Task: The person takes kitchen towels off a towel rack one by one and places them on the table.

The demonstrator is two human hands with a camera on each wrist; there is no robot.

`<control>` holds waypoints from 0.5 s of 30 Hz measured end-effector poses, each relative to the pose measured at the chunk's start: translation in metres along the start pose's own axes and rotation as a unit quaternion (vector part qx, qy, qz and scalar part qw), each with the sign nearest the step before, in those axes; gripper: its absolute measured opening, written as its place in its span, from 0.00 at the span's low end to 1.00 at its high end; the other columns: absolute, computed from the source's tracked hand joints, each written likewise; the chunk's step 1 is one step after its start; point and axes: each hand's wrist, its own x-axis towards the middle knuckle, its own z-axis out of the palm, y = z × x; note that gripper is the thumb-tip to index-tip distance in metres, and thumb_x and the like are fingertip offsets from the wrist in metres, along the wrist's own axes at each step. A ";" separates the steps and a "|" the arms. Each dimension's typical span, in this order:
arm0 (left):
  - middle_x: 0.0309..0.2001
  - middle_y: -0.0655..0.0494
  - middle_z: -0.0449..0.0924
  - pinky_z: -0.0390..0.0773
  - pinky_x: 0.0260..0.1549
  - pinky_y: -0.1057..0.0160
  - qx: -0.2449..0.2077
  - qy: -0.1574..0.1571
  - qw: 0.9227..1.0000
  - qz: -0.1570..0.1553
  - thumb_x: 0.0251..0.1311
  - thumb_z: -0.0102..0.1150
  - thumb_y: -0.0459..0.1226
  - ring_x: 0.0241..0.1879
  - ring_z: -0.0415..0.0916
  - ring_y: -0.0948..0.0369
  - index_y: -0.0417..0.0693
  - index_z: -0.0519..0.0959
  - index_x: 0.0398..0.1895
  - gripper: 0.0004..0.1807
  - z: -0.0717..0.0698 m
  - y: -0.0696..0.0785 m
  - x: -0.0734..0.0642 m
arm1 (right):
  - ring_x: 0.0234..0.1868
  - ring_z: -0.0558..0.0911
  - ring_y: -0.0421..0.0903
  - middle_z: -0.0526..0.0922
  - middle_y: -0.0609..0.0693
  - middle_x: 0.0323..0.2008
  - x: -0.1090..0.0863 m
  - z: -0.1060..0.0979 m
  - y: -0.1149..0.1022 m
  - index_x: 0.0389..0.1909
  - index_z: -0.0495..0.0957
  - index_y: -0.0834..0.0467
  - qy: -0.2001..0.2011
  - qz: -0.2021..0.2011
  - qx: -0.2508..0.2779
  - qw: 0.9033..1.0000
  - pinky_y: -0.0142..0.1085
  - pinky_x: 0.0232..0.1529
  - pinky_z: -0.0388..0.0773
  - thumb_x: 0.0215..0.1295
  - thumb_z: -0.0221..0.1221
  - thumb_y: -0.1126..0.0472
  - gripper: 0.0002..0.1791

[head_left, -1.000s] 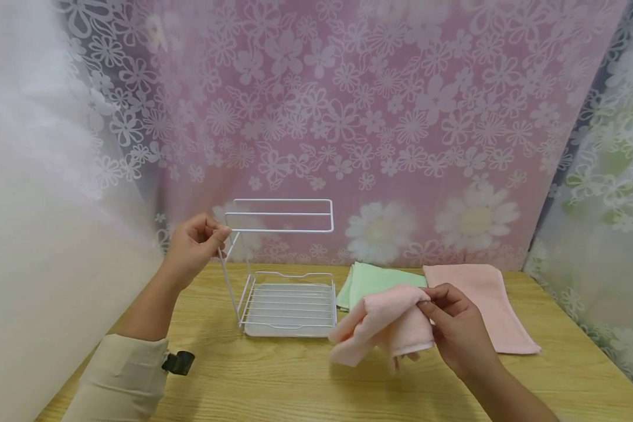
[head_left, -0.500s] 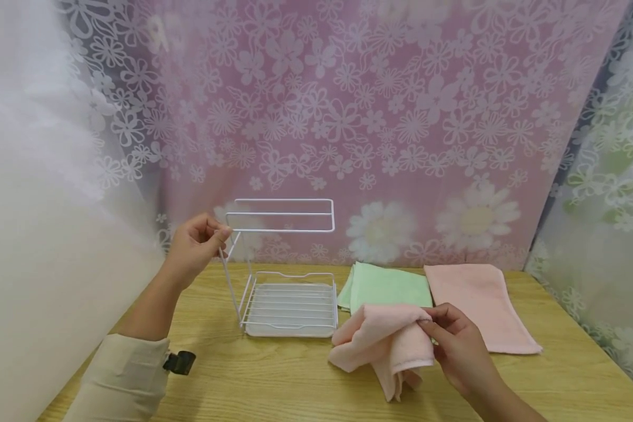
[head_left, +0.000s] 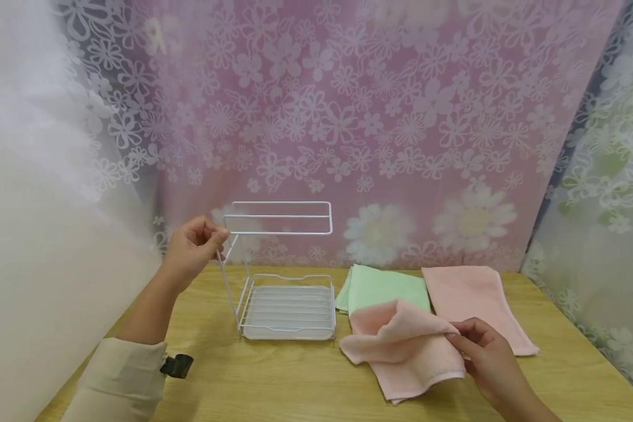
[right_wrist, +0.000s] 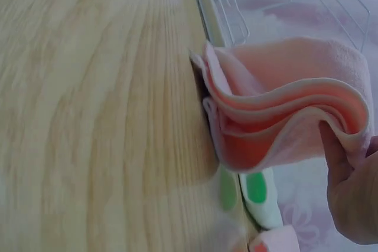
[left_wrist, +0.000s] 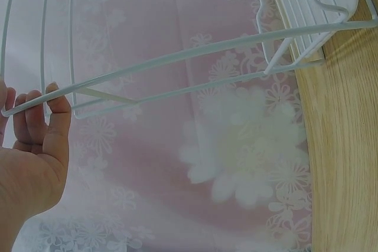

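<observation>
My left hand (head_left: 194,249) grips the upper left corner of a white wire rack (head_left: 278,232). In the left wrist view, the fingers curl round the rack's bar (left_wrist: 195,51). My right hand (head_left: 493,360) pinches the edge of a pink towel (head_left: 417,351) between thumb and fingers. The towel hangs in loose folds, its lower edge close over the table, and in the head view it overlaps a folded green towel (head_left: 387,287). Several layers of the pink towel (right_wrist: 295,104) show in the right wrist view.
A second pink towel (head_left: 480,302) lies flat at the back right, beside the green one. A white tray (head_left: 290,334) sits under the rack's lower wires. Flowered curtain (head_left: 322,117) stands behind the wooden table (head_left: 274,381), with a white sheet at the left.
My right hand has moved down and to the right with the pink towel, which has come lower and spread out more. The left hand and the rack stay in place.
</observation>
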 end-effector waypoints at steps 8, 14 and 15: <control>0.26 0.49 0.73 0.84 0.29 0.62 -0.001 -0.005 1.000 0.003 0.68 0.59 0.37 0.26 0.76 0.59 0.35 0.71 0.33 0.13 0.001 -0.002 -0.002 | 0.36 0.77 0.40 0.78 0.43 0.36 0.000 -0.028 0.001 0.36 0.77 0.52 0.008 0.084 -0.093 0.992 0.35 0.34 0.81 0.69 0.58 0.66 0.05; 0.25 0.52 0.73 0.84 0.29 0.61 0.000 -0.004 1.000 0.010 0.67 0.59 0.39 0.26 0.76 0.60 0.38 0.73 0.32 0.12 0.000 -0.004 0.000 | 0.36 0.77 0.41 0.78 0.46 0.37 0.005 -0.044 -0.001 0.41 0.76 0.59 -0.026 0.096 -0.187 0.977 0.38 0.37 0.83 0.69 0.58 0.65 0.03; 0.25 0.52 0.73 0.84 0.29 0.61 0.001 -0.003 1.000 0.012 0.67 0.59 0.39 0.26 0.76 0.60 0.38 0.73 0.32 0.12 0.000 -0.003 0.001 | 0.36 0.77 0.42 0.77 0.47 0.37 0.006 -0.047 -0.002 0.42 0.76 0.61 -0.044 0.090 -0.208 0.973 0.39 0.36 0.83 0.69 0.58 0.64 0.05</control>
